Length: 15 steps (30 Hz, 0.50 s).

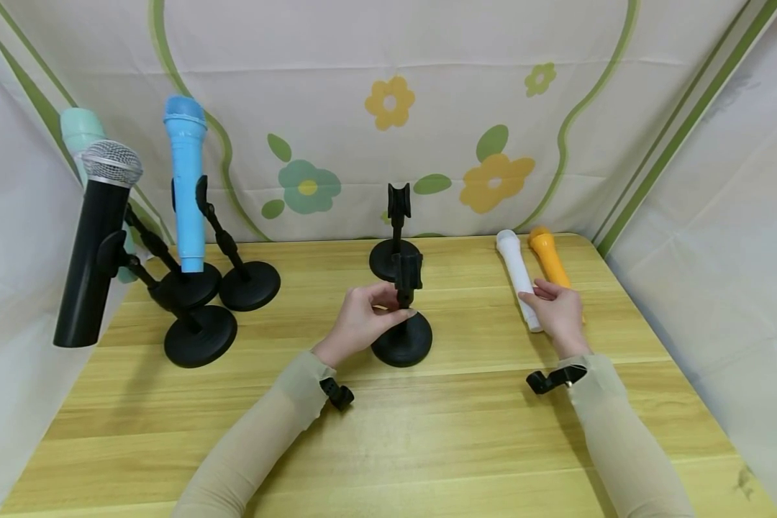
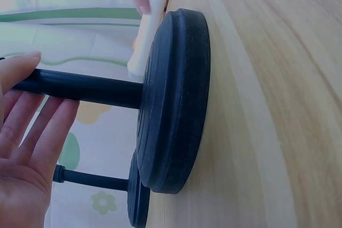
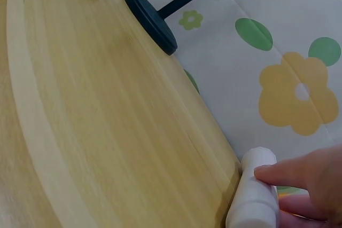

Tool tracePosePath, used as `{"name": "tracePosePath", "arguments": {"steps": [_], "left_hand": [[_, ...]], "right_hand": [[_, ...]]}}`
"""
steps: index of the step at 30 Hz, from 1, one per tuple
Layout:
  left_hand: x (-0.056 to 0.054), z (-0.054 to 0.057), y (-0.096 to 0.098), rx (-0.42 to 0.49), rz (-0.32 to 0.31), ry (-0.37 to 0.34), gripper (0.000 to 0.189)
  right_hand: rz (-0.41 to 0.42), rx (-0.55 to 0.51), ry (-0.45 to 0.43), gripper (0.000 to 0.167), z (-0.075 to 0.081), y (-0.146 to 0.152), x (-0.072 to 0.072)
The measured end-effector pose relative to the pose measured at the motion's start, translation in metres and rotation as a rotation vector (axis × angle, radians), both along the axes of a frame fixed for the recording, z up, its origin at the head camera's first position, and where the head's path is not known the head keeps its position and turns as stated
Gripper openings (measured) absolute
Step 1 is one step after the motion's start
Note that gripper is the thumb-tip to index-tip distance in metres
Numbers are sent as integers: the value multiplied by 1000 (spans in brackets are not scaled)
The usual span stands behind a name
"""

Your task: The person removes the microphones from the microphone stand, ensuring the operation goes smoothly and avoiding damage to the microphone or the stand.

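Note:
My left hand point(image 1: 362, 318) holds the stem of a black microphone stand point(image 1: 404, 345) between thumb and fingers; its round base sits on the table. In the left wrist view the stem point(image 2: 99, 87) runs from those fingers to the thick base. On the right, my right hand point(image 1: 559, 316) pinches the lower part of a white microphone point(image 1: 515, 262) lying on the table, the thumb on its near side. Beside it lies an orange microphone point(image 1: 549, 255), partly hidden by that hand. Behind the held stand is another black stand point(image 1: 398, 216) with a bare clip.
At the left, stands hold a black microphone point(image 1: 97, 252) with a silver head, a blue microphone point(image 1: 188, 187) and a mint-green microphone point(image 1: 80, 128). The wooden table point(image 1: 466, 432) meets a flower-patterned cloth point(image 1: 233, 43) at the back.

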State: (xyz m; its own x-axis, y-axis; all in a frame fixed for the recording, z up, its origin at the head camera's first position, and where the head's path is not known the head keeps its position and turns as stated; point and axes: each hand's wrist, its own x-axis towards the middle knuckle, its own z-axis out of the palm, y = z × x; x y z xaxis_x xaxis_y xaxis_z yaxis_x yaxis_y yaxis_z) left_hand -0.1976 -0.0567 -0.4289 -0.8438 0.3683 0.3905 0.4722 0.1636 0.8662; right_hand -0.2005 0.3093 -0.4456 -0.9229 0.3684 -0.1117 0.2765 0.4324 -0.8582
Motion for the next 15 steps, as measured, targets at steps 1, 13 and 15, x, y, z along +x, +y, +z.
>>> {"name": "tracePosePath", "arguments": {"steps": [1, 13, 15], "left_hand": [[0, 0, 0, 1, -1, 0, 17], [1, 1, -1, -1, 1, -12, 17], [1, 1, -1, -2, 1, -14, 17]], "right_hand": [[0, -1, -3, 62, 0, 0, 0], [-6, 25, 28, 58, -1, 1, 0], [-15, 42, 34, 57, -1, 1, 0]]}}
